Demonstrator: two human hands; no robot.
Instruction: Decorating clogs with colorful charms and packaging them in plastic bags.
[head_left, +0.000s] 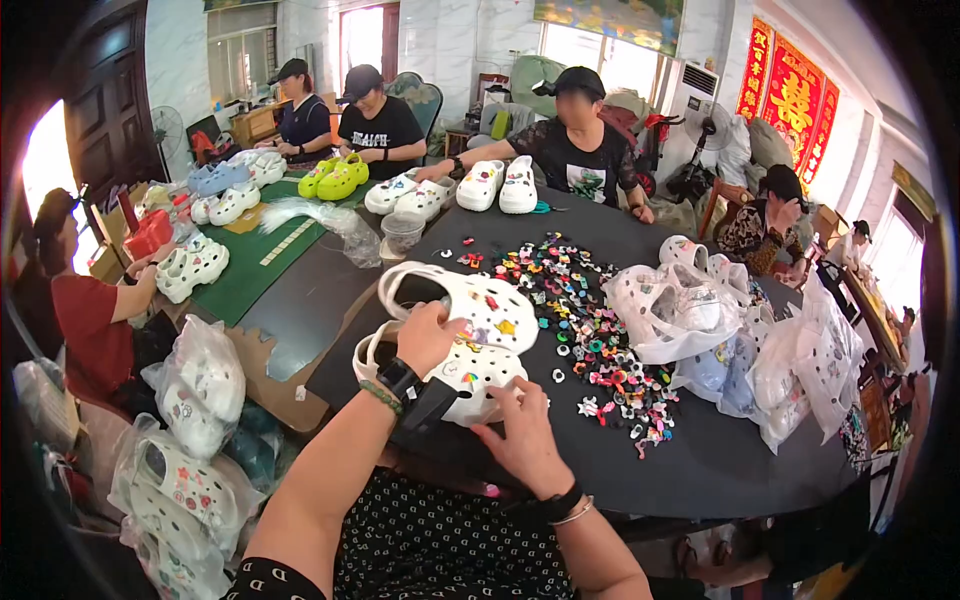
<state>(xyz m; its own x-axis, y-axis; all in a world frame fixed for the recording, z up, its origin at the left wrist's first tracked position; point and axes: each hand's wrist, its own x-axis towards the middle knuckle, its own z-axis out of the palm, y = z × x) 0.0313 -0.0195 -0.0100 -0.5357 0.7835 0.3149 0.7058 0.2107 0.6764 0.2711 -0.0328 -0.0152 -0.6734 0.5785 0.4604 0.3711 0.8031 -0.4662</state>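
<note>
Two white clogs lie side by side on the dark table before me, toes to the right. The far clog (490,308) carries several colourful shoe charms, among them a yellow star. The near clog (470,378) has a rainbow umbrella charm and others on its top. My left hand (428,335) is curled over the near clog by its opening, beside the far clog; its fingertips are partly hidden. At the toe of the near clog, my right hand (522,432) grips with fingers on top and thumb at the near side.
A wide pile of loose shoe charms (610,350) spreads to the right of the clogs. Beyond it lie bagged clogs (680,310). White clogs (497,187) and a clear tub (402,232) stand farther back. Bagged clogs (180,480) are stacked at left. Several people sit around the tables.
</note>
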